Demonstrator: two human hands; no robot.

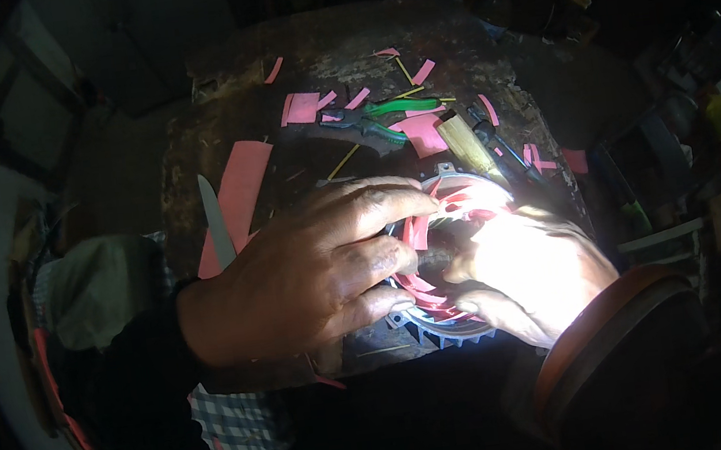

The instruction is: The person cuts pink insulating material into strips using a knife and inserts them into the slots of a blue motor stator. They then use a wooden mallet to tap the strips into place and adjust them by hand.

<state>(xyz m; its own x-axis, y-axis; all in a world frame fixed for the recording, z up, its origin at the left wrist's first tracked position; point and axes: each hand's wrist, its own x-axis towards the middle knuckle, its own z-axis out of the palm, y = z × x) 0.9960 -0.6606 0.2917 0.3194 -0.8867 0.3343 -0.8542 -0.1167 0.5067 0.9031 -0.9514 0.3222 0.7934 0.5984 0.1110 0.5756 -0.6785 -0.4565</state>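
Note:
A finned metal motor stator (461, 338) lies on the worktable, lined with strips of pink insulating paper (417, 233) that stick up around its inner side. My left hand (329, 264) reaches over its left rim, fingers bent and closed on the pink paper there; its thumb is hidden. Across the right rim rests my right hand (544, 271), washed out by a bright light. Two of its fingertips curl into the opening, and the fingers are closed around the stator's wall. Much of the ring is covered by both hands.
Pliers with green handles (400, 106), a pale wooden stick (465, 144) and a dark slim tool (517, 154) lie beyond the stator. Scattered pink paper scraps (304, 107) surround them. Left, a knife blade (216, 224) rests on a long pink sheet (245, 185) upon the dark worktable (231, 106).

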